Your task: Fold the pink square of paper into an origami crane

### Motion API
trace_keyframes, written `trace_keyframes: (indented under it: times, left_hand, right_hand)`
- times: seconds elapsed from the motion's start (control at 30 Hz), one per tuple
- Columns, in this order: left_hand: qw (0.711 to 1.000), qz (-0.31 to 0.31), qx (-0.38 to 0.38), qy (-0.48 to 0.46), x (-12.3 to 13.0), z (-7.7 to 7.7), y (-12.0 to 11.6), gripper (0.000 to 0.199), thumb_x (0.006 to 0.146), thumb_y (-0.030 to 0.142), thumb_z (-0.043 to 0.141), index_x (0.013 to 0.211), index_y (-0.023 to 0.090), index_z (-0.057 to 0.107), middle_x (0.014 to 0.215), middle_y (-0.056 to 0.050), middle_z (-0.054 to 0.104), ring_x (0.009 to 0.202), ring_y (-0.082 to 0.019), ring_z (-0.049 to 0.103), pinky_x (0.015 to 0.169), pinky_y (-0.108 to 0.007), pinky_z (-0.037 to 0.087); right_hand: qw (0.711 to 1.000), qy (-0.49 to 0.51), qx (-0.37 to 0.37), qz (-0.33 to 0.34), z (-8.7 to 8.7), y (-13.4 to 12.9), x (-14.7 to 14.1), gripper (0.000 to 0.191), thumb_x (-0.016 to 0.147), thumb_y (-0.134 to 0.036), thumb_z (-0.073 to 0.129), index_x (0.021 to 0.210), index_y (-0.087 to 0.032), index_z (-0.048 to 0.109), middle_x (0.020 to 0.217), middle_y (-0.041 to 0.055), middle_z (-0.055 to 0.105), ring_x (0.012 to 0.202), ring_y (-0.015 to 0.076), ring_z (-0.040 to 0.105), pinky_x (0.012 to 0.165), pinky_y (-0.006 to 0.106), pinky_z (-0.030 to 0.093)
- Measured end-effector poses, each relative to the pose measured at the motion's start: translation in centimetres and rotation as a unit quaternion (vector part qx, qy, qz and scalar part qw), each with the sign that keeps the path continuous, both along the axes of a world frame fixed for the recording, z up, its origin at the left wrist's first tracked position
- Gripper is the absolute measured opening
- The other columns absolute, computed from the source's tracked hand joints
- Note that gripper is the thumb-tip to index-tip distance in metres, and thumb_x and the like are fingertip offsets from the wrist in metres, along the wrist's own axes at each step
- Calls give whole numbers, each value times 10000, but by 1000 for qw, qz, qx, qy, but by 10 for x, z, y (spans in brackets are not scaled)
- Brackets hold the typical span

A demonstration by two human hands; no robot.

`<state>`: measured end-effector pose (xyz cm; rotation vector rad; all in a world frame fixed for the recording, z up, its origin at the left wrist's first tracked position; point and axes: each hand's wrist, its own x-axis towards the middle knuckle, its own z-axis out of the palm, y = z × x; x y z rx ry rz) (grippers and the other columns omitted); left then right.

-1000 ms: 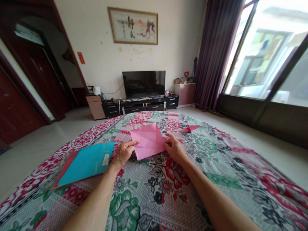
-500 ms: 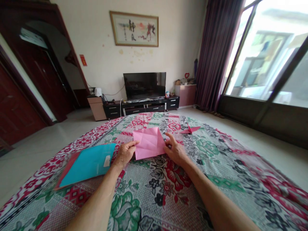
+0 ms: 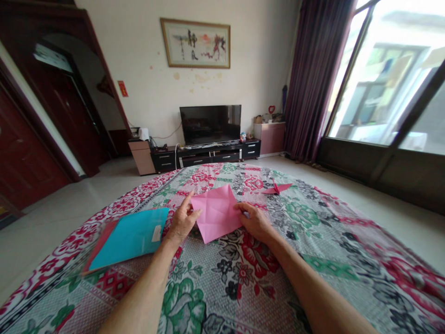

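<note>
A square of pink paper with crossing fold creases lies spread between my hands, turned at an angle over the tablecloth. My right hand pinches its right edge between thumb and fingers. At the left edge, my left hand has thumb and index finger apart, the thumb at the paper's side. Beyond my right hand sits a folded dark pink paper crane with its wings out.
A flowered tablecloth covers the round table. Left of my left arm lies a pack of coloured paper with a blue sheet on top. Past the table stand a television and a low black cabinet.
The pink paper has turned, its near corner now pointing toward me. My right fingers have closed on its edge, while my left index finger has lifted away from the thumb.
</note>
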<state>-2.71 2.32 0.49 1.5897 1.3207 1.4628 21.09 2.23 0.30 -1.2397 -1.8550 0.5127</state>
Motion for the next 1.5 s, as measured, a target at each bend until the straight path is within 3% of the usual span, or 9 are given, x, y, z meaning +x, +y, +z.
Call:
trace_keyframes:
  times: [0.17,0.43,0.6,0.9,1.07,1.23,1.33,1.4,1.5]
  left_hand:
    - [1000,22,-5,-21,-1,-2,2,721,672,278,608,1342,139,383,630,39,549,546,-95,472,534,-198,375]
    - [999,29,-17,8,-2,-1,2,648,672,264,578,1294,129,452,500,104,271,437,-56,243,432,-186,205]
    - [999,33,-2,20,-3,-4,3,671,679,264,572,1319,131,416,516,99,280,454,-62,252,444,-188,210]
    - [998,50,-2,37,-1,1,0,593,658,257,559,1232,112,520,533,91,281,477,-72,272,472,-196,250]
    - [997,56,8,42,-4,-5,4,562,675,264,549,1225,146,540,529,87,294,470,-70,268,456,-194,235]
    - [998,63,-12,19,-7,-13,10,506,707,274,527,1192,135,568,605,47,497,477,-71,356,448,-191,290]
    - [996,72,3,55,-8,-12,10,470,726,239,496,1178,142,578,766,-14,631,570,-107,504,522,-207,410]
    - [990,83,42,106,-9,-11,9,443,724,171,455,1140,163,606,943,-49,659,728,-145,592,676,-246,485]
    - [973,77,98,195,-11,-8,7,498,665,56,405,1070,208,651,1208,-36,573,1075,-185,548,963,-301,420]
  right_hand:
    - [1000,-3,2,8,-1,0,1,365,693,-99,454,989,-208,637,937,23,680,858,165,612,800,277,454]
    - [1000,-2,1,-2,1,0,-1,343,700,-126,458,992,-186,627,873,19,663,769,145,593,735,250,449]
    - [1000,3,4,-5,1,-1,-1,314,707,-150,474,980,-193,622,869,14,663,767,144,596,731,249,447]
    - [1000,7,8,-5,-2,2,-1,331,702,-136,463,983,-196,626,892,24,673,803,158,606,757,270,449]
    - [1000,3,10,-2,-2,2,0,329,713,-148,456,978,-200,645,854,17,680,777,157,608,730,268,460]
    - [1000,1,-3,10,1,0,0,304,718,-152,464,925,-196,682,890,20,702,810,174,629,767,295,472]
    - [1000,2,-11,5,0,1,-1,307,723,-158,471,932,-202,690,894,17,711,818,186,640,763,308,482]
    - [1000,3,-14,-9,-1,2,-1,307,723,-161,473,935,-201,692,897,19,714,812,188,645,756,309,486]
    - [999,5,-11,-38,-3,4,0,307,727,-174,471,940,-193,691,900,28,715,803,188,647,751,306,488]
